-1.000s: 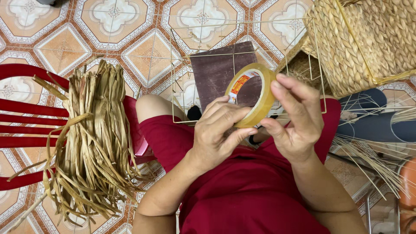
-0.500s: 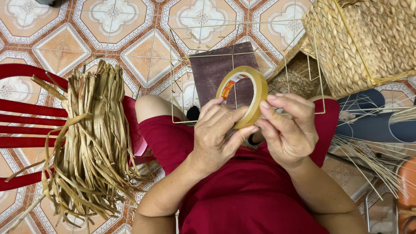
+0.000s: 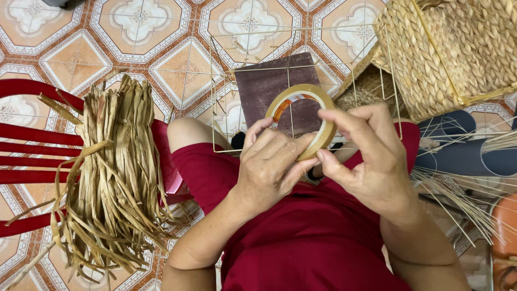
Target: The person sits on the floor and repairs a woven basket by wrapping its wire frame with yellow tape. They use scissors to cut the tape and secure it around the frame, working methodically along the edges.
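Both hands, left [image 3: 272, 164] and right [image 3: 366, 156], meet, fingers curled.

Packages: none in view.
Signs: none in view.
Screens: none in view.
Label: one only, a printed paper band [image 3: 285, 105] lining the inside of the tape roll [image 3: 323, 116].
Label place: on the inner wall of the roll's ring, along its upper left arc, seen through the open middle.
Label shape: a narrow curved strip following the ring.
Label colours: white with an orange-red patch; the print is too small to make out.
Roll holding it: a tan, see-through ring, held up between the left hand [image 3: 269, 167] and the right hand [image 3: 366, 156].
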